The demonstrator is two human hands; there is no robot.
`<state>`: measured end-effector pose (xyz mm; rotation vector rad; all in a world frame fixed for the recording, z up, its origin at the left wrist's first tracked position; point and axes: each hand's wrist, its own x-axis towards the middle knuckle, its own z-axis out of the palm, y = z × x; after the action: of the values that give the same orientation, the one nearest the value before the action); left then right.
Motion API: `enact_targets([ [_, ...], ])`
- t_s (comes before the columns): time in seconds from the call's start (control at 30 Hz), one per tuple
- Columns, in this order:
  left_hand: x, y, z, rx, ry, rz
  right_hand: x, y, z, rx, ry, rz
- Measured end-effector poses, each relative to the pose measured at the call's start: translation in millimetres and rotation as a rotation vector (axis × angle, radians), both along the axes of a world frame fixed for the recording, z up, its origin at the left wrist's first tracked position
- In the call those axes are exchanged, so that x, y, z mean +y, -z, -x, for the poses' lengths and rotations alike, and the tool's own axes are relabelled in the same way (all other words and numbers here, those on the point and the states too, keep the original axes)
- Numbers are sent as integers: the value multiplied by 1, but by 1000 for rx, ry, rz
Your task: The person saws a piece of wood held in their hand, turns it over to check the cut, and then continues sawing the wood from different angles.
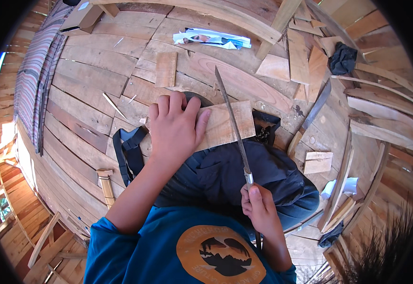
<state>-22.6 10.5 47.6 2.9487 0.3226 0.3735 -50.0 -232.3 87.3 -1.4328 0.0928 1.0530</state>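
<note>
My left hand point(175, 123) grips a short flat wooden board point(218, 124), its fingers bent over the far edge and the thumb spread along the top. The board lies slanted across my legs. In my right hand point(258, 201) is a long, narrow-bladed knife point(232, 116), fingers wrapped round its handle just below a shiny metal collar. The blade points away from me and passes over the right part of the board; whether it touches the wood I cannot tell. Dark cloth point(244, 165) covers my lap below the board.
A machete point(316, 108) with a wooden handle lies on the plank floor point(90, 78) to the right. Wood offcuts point(166, 69) are scattered around, and curved slats point(381, 102) stand at the far right. A hammer-like wooden piece point(106, 182) rests at left, near a black strap point(130, 154).
</note>
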Motion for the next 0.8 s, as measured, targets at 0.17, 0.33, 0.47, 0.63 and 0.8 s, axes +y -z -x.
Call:
enact_targets([
  [0.17, 0, 3, -5, 41, 42, 4, 35, 22, -18, -55, -18, -18],
  [0.33, 0, 3, -3, 26, 23, 23, 23, 2, -10, -74, -11, 3],
  [0.47, -1, 3, -3, 33, 44, 11, -1, -1, -2, -13, -11, 51],
  [0.63, 0, 5, -4, 17, 57, -6, 39, 35, -26, -113, -36, -5],
  [0.8, 1, 3, -6, 29, 48, 7, 23, 4, -14, -120, -26, -6],
])
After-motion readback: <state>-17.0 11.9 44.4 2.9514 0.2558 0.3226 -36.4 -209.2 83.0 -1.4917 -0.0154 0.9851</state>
